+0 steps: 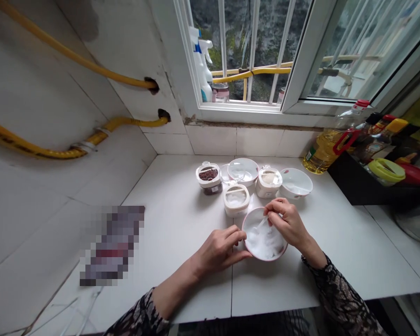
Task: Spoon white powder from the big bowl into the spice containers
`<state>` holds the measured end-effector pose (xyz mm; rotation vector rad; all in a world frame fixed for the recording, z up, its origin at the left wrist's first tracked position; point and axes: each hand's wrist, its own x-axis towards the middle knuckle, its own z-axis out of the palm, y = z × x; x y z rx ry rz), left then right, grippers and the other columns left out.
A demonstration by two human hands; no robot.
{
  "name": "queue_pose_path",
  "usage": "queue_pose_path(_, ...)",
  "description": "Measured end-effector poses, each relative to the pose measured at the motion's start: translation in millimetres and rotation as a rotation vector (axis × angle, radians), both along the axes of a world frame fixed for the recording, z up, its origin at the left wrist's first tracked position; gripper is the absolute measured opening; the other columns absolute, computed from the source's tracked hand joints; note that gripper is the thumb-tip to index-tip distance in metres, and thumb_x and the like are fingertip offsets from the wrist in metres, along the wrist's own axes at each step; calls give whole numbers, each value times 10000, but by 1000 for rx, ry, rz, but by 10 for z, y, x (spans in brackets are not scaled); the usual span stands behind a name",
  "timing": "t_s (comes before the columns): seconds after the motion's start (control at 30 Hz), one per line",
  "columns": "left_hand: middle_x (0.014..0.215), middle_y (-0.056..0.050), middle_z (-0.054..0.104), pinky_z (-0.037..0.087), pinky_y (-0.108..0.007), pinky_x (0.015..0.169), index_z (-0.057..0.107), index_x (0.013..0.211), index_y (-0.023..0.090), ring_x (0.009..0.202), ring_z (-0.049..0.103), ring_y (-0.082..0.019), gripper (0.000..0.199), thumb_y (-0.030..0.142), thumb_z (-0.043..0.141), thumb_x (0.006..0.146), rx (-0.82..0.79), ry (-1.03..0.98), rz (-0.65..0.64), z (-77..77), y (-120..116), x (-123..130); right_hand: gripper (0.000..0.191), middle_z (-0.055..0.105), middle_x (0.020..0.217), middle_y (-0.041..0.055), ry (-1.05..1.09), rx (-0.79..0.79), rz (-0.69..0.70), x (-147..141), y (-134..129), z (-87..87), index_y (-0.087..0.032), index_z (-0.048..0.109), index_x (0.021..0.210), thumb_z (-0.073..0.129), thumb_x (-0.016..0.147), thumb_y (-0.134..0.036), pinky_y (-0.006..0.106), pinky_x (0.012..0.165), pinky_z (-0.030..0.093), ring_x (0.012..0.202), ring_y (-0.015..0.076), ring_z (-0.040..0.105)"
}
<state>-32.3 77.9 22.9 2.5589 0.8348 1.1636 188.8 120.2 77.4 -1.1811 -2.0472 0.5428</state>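
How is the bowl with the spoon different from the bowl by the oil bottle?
The spoon's bowl has the left hand at its rim; the other bowl is untouched. The spoon's bowl holds loose white stuff; the other bowl shows no such heap. The spoon's bowl sits closer to the person than the other bowl. Both are round and upright.

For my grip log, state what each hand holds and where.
The left hand holds the pink-rimmed bowl by its left edge; the right hand holds a white spoon by its handle.
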Motion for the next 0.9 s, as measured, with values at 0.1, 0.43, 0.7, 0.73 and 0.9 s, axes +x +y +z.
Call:
queue_pose_path(0.1,714,3,546,444,-208,491,530,938,166,550,529,-106,277,442,534,957,-17,3,2,-4,-4,-3,217,646,600,9,0,29,12,4,3,2,-229,592,643,461,764,-106,350,783,450,784,217,587)
queue_pose_path(0.43,709,7,543,443,-207,486,538,946,163,547,525,-103,284,446,519,964,-5,1,1,9,-3,-2,218,604,564,-48,9,113,173,-28,-3,-33,-218,591,705,438,769,-75,389,903,409,528,134,477)
queue_pose_path(0.7,718,3,548,446,-207,484,537,950,162,549,524,-103,276,438,528,962,-18,6,-5,4,-2,-7,183,594,490,-2,213,-222,14,3,2,24,-217,613,626,477,741,-178,313,695,442,683,197,578)
queue_pose_path(0.73,717,3,548,445,-207,483,537,950,162,551,523,-104,273,434,532,960,-19,3,-5,2,-2,-6,171,588,483,-7,271,-300,-5,13,11,34,-209,619,627,485,732,-195,297,643,435,611,179,566)
queue_pose_path(0.9,705,5,536,431,-210,476,533,931,160,545,510,-107,274,433,542,955,3,-9,-11,-5,1,2,138,564,445,-23,531,-535,-40,65,82,51,-179,644,623,539,686,-243,269,550,422,456,128,505)
